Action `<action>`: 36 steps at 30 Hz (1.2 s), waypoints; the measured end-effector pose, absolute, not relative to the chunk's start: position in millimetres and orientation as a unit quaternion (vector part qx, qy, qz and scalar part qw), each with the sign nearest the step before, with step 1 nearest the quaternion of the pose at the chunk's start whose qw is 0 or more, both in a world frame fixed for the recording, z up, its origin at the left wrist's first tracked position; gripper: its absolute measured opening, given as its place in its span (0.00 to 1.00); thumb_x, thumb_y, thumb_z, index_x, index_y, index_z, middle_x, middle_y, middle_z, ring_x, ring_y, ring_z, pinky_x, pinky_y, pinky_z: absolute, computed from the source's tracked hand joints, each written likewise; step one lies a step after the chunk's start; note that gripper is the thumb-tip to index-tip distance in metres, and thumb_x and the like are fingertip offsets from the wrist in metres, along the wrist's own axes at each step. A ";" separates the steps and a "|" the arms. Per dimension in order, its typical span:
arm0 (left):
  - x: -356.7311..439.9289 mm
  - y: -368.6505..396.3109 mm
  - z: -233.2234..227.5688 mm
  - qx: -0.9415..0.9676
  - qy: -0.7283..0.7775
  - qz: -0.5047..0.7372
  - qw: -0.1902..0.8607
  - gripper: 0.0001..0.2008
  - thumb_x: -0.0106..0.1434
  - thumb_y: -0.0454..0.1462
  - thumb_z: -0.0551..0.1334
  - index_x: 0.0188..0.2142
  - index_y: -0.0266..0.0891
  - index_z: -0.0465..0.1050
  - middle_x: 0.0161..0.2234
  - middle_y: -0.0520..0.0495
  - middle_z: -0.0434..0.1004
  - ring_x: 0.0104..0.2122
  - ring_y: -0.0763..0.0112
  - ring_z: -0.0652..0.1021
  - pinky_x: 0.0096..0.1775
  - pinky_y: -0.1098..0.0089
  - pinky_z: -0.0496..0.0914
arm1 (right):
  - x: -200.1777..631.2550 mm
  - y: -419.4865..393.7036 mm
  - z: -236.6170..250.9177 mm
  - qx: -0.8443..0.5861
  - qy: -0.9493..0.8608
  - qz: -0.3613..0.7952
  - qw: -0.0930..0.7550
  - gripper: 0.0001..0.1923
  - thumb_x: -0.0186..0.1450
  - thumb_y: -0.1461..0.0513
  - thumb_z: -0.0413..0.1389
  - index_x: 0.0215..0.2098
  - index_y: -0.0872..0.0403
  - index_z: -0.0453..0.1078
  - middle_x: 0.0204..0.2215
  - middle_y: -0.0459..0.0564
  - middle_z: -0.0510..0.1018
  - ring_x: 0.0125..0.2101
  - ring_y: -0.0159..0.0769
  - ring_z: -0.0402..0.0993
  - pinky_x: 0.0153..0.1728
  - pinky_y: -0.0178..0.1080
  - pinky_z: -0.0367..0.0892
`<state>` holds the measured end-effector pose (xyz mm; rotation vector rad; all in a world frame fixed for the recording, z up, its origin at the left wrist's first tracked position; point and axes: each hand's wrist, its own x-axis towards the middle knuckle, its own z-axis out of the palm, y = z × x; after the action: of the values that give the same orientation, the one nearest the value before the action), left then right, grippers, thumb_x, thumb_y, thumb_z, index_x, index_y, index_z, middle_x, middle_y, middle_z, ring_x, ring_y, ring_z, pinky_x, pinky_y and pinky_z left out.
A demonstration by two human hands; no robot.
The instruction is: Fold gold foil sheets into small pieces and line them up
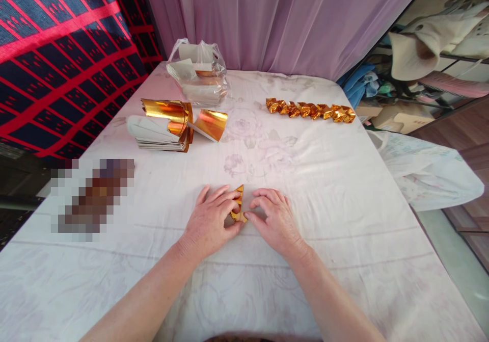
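Observation:
A small folded piece of gold foil paper lies on the tablecloth between my hands. My left hand grips it from the left, index finger curled over it and thumb at its lower edge, so part of it is hidden. Close by on the right, my right hand has its fingers bent and a gap between index finger and thumb. Its thumb tip meets the lower right corner of the paper.
Gold foil sheets with white backs form a stack at the back left. Behind them stands a clear plastic bag of more sheets. A row of folded gold pieces lies at the back right. A blurred patch covers something on the left.

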<state>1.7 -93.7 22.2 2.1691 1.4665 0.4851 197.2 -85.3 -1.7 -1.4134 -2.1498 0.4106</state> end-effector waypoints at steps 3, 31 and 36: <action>2.0 -93.7 21.7 0.790 0.538 0.173 0.239 0.05 0.59 0.37 0.66 0.33 0.45 0.70 0.55 0.54 0.77 0.64 0.55 0.65 0.66 0.46 0.46 | 200.4 -82.5 -3.2 -0.523 -0.794 0.160 0.264 0.01 0.64 0.62 0.59 0.34 0.49 0.71 0.45 0.50 0.77 0.47 0.44 0.71 0.45 0.47 0.62; 4.8 -93.7 25.2 0.781 0.551 0.167 0.242 0.07 0.56 0.35 0.65 0.35 0.44 0.70 0.56 0.50 0.75 0.63 0.54 0.66 0.65 0.45 0.47 | 195.5 -85.2 5.4 -0.525 -0.802 0.154 0.238 0.11 0.57 0.59 0.66 0.37 0.50 0.71 0.48 0.52 0.75 0.48 0.46 0.70 0.46 0.48 0.61; 4.5 -94.0 24.7 0.790 0.540 0.180 0.228 0.07 0.55 0.34 0.64 0.34 0.44 0.70 0.56 0.49 0.75 0.62 0.55 0.67 0.66 0.46 0.48 | 201.0 -81.1 0.7 -0.509 -0.807 0.166 0.248 0.07 0.60 0.63 0.62 0.37 0.49 0.71 0.48 0.51 0.76 0.49 0.45 0.70 0.45 0.48 0.63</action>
<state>4.5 -94.0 24.7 2.1748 1.4879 0.4953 201.0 -81.1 0.7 -1.3875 -2.1996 0.4532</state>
